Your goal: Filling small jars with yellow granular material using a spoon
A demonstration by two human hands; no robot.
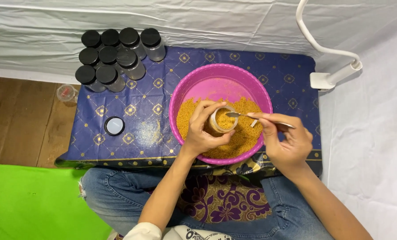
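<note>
A pink plastic bowl (pixel 198 79) stands on a low table and holds a heap of golden-brown granular powder (pixel 245 138). My left hand (pixel 201 131) grips a small clear jar (pixel 223 120) over the bowl; the jar is nearly full of the same powder. My right hand (pixel 285 140) holds a thin metal spoon (pixel 240 115), whose tip rests at the jar's mouth. A loose black jar lid (pixel 114 126) lies upside down on the cloth to the left of the bowl.
Several capped clear jars with black lids (pixel 116 58) cluster at the table's back left. The blue patterned tablecloth (pixel 140 102) has some spilled powder near the lid. A small clear cup (pixel 66 93) sits on the wooden floor at left. A white lamp arm (pixel 327 78) is clamped at right.
</note>
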